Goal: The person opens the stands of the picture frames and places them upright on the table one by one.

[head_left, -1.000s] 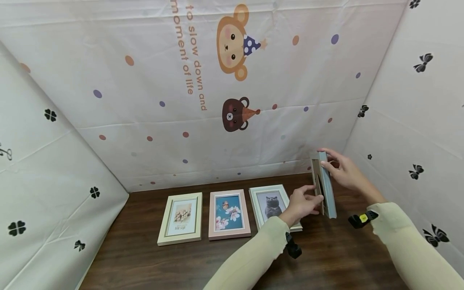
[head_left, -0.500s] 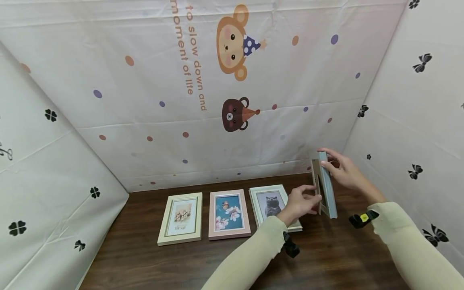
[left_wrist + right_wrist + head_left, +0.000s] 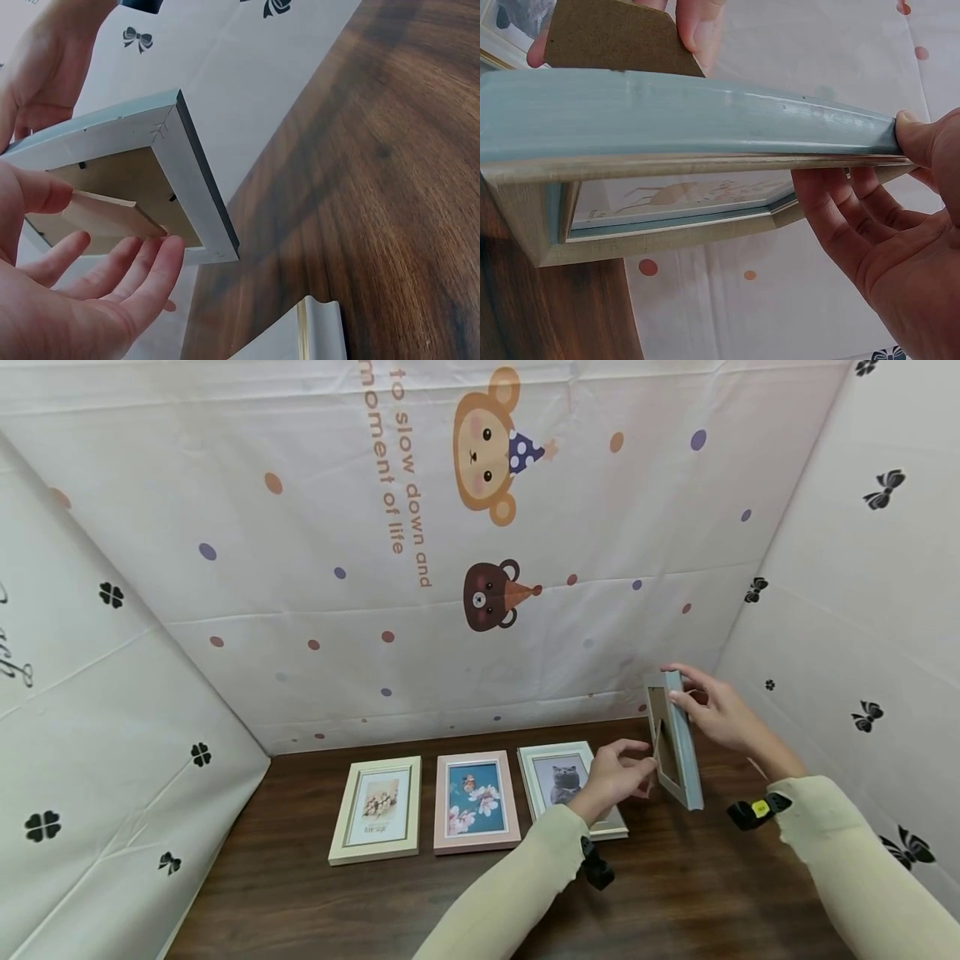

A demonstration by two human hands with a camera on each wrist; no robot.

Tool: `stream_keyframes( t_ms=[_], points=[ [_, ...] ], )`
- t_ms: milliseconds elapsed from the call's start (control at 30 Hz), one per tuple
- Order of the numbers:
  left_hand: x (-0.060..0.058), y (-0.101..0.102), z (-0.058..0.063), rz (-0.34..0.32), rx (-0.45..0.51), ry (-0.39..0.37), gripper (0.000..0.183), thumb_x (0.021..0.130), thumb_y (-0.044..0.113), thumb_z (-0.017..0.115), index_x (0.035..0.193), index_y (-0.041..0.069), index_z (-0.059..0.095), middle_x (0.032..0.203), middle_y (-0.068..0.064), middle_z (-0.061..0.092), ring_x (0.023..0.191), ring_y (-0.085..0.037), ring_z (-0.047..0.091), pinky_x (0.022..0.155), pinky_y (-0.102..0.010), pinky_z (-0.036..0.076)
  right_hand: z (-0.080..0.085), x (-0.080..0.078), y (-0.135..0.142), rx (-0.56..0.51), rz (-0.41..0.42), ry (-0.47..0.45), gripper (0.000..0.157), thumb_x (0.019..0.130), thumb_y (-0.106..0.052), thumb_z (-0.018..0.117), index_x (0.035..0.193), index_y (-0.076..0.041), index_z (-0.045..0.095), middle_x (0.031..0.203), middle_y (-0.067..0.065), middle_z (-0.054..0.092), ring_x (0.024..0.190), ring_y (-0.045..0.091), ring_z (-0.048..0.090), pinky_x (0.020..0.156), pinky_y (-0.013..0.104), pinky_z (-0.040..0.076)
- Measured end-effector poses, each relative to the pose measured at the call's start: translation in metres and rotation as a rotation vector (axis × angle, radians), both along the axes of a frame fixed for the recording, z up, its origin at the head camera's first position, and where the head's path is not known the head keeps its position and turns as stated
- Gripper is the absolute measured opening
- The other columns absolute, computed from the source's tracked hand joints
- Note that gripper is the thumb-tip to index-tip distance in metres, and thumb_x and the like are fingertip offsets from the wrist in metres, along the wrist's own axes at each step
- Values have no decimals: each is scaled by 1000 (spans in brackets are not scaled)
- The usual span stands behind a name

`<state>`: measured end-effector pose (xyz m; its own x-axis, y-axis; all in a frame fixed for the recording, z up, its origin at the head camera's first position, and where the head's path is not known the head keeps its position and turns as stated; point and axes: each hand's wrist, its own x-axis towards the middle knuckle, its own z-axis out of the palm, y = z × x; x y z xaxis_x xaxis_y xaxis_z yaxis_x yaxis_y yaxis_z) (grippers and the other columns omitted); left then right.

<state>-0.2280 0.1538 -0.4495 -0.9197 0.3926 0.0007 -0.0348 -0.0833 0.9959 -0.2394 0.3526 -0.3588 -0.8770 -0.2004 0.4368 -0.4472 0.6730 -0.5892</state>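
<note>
A light blue picture frame point(image 3: 684, 747) stands tilted above the table, its pale back turned towards the left. At its top end, my right hand point(image 3: 712, 710) grips it between thumb and fingers. My left hand point(image 3: 618, 772) is at the back of it, pinching the brown stand leg point(image 3: 112, 214) that sticks out from the backing board. In the right wrist view the blue edge point(image 3: 690, 112) runs across, and a silvery front border surrounds a picture point(image 3: 682, 199) under glass. My left fingers partly hide the leg.
A cream frame point(image 3: 414, 810), a pink frame point(image 3: 512, 810) and a white frame with a cat picture point(image 3: 564, 781) lie in a row on the dark wooden table point(image 3: 300, 902). White printed cloth point(image 3: 337, 677) rises behind and at both sides.
The blue frame has turned so that more of its back shows in the head view. My left hand has shifted slightly left; my right hand keeps its grip at the top.
</note>
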Motion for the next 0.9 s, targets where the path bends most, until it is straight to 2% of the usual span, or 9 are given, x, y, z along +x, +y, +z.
stream_keyframes(
  t_ms=[67, 167, 267, 367, 433, 500, 600, 667, 900],
  points=[
    [0, -1, 0, 11, -1, 2, 20, 96, 10, 70, 117, 13, 73, 87, -6, 75, 85, -39, 73, 72, -52, 61, 0, 0, 1, 0, 3, 8, 46, 106, -8, 55, 151, -6, 47, 113, 29, 68, 80, 11, 62, 60, 28, 50],
    [-1, 0, 0, 32, -2, 12, 19, 96, 8, 71, 114, 12, 73, 81, -2, 74, 88, -46, 72, 73, -55, 61, -1, -1, 2, -4, 9, 15, 45, 106, -6, 56, 150, -4, 47, 112, 29, 69, 80, 9, 62, 60, 27, 50],
    [-3, 0, -1, 66, -22, 36, 19, 94, 8, 71, 113, 10, 74, 79, -1, 74, 84, -45, 73, 65, -45, 62, 0, 0, 3, 0, 15, 23, 45, 106, -5, 56, 150, -3, 47, 112, 31, 68, 81, 7, 62, 61, 25, 50],
    [-5, 0, -2, 95, -44, 60, 19, 94, 8, 71, 112, 9, 74, 79, -1, 75, 70, -32, 73, 58, -33, 59, 1, 2, 3, -3, 21, 29, 46, 105, -5, 56, 150, -3, 47, 115, 34, 67, 84, 4, 62, 63, 23, 50],
    [-6, -1, -3, 108, -42, 68, 20, 93, 7, 71, 112, 7, 74, 79, -1, 75, 62, -21, 70, 56, -30, 58, 2, 2, 2, -4, 27, 38, 45, 105, -5, 56, 149, -1, 47, 115, 34, 67, 83, 4, 62, 62, 22, 49],
    [-7, -2, -3, 114, -37, 66, 19, 93, 7, 70, 112, 7, 74, 79, -1, 75, 58, -11, 64, 56, -30, 58, 2, 3, 2, -9, 37, 41, 45, 105, -4, 56, 149, 0, 47, 107, 31, 69, 77, 5, 61, 59, 23, 48],
    [-7, -4, -3, 122, -25, 57, 19, 93, 6, 70, 111, 6, 74, 78, -1, 75, 57, -9, 62, 58, -34, 59, 1, 4, 2, -14, 47, 40, 44, 105, -3, 56, 148, 1, 47, 90, 22, 67, 66, 9, 56, 53, 26, 45],
    [-7, -4, -3, 123, -27, 54, 19, 93, 7, 70, 112, 6, 74, 78, 0, 74, 57, -9, 61, 59, -35, 59, 0, 4, 2, -16, 48, 39, 44, 105, -2, 55, 148, 1, 47, 86, 17, 64, 62, 11, 53, 51, 27, 43],
    [-8, -3, -3, 135, -34, 50, 18, 92, 7, 70, 109, 6, 74, 76, 1, 74, 57, -9, 60, 58, -34, 58, 0, 4, 4, -11, 38, 32, 44, 105, -2, 55, 148, 1, 46, 96, 21, 67, 66, 13, 56, 53, 27, 44]
  ],
)
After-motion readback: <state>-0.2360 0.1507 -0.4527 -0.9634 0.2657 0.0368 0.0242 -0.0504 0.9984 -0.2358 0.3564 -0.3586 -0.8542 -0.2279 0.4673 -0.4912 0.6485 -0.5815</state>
